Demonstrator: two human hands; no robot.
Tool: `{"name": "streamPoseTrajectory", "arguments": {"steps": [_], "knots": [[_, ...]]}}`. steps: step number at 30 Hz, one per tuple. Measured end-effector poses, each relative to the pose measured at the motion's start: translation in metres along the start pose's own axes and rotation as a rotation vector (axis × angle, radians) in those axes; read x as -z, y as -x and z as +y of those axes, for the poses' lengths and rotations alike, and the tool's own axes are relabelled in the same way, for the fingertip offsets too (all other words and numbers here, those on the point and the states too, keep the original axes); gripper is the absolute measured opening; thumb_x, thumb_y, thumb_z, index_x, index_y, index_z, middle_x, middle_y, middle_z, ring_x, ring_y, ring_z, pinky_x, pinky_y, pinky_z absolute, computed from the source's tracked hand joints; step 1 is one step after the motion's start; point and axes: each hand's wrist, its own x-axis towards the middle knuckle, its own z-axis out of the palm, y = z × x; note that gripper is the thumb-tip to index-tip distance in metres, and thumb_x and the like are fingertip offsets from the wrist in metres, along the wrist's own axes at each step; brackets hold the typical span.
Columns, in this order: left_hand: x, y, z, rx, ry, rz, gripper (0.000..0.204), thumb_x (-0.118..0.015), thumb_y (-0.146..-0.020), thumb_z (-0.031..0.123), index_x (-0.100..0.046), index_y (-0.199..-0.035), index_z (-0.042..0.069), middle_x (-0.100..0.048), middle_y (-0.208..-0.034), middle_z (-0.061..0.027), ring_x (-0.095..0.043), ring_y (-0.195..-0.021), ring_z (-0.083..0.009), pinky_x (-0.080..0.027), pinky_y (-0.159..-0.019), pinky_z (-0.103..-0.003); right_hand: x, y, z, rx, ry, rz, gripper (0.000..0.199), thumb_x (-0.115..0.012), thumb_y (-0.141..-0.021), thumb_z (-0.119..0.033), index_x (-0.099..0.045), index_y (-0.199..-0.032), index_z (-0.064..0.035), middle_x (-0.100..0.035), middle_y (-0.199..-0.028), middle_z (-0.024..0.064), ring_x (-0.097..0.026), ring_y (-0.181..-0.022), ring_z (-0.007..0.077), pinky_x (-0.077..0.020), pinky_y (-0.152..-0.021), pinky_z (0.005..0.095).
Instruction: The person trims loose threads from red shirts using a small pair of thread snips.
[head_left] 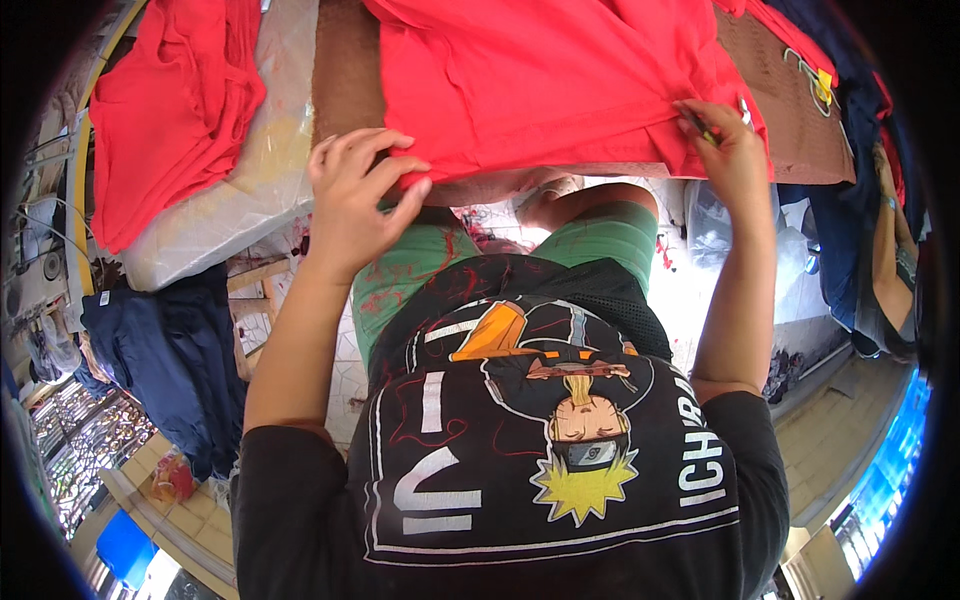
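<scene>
two bare hands work at the near edge of a red cloth (550, 90), which lies spread over a brown bench (345, 80) in front of the person. the left hand (360, 185) is at the cloth's near left corner, its fingers curved and a little apart, the thumb and forefinger tips close to each other with red fabric showing between them; whether they pinch it firmly i cannot tell. the right hand (728, 145) is well apart from it, near the cloth's right end, with its fingers clamped on a small tool (706, 132), dark with a yellow-green part, and its fingertips against the fabric. a crease runs across the cloth between the hands. to the left, another red garment (170, 120) lies rumpled on a plastic-covered surface (275, 130), and dark blue cloth (165, 350) hangs below it. beyond the right hand, a pale loop with a yellow piece (822, 88) rests on the brown covering. at the far right another person's arm (888, 235) reaches beside dark blue fabric (835, 245). the person wears green shorts (597, 243) and a black shirt (650, 420) with a printed cartoon figure; red threads cling to both.
</scene>
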Motion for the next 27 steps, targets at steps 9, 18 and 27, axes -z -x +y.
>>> {"name": "streamPoseTrajectory", "arguments": {"steps": [9, 18, 27], "knots": [[-0.031, -0.055, 0.052, 0.207, 0.316, 0.058, 0.03, -0.077, -0.075, 0.017, -0.069, -0.1, 0.002, -0.065, -0.106, -0.0093, -0.065, -0.094, -0.0248, -0.051, -0.082, -0.032, -0.01, -0.024, -0.086, 0.054, -0.447, -0.082, 0.032, -0.068, -0.087, -0.012, -0.058, -0.116, -0.0044, -0.063, -0.089, 0.0025, -0.055, -0.079, 0.0085, -0.0458, -0.073, 0.0239], [-0.061, -0.054, 0.049, 0.352, 0.359, 0.049, 0.018, -0.072, -0.081, 0.011, -0.071, -0.095, 0.001, -0.069, -0.099, -0.0092, -0.066, -0.09, -0.0174, -0.051, -0.081, -0.027, -0.068, -0.023, -0.081, -0.028, -0.718, -0.183, 0.018, -0.065, -0.088, -0.011, -0.061, -0.103, -0.0012, -0.067, -0.089, 0.0072, -0.062, -0.081, 0.0124, -0.0485, -0.075, 0.0266], [-0.034, -0.07, 0.018, 0.672, 1.144, -0.265, 0.03, -0.057, -0.095, 0.025, -0.064, -0.112, 0.001, -0.067, -0.111, -0.0054, -0.059, -0.102, -0.0093, -0.042, -0.092, -0.025, -0.06, -0.023, -0.076, -0.003, -0.899, -0.257, 0.014, -0.064, -0.088, -0.006, -0.061, -0.099, 0.0005, -0.067, -0.093, 0.0073, -0.062, -0.088, 0.0122, -0.0501, -0.079, 0.028]]}}
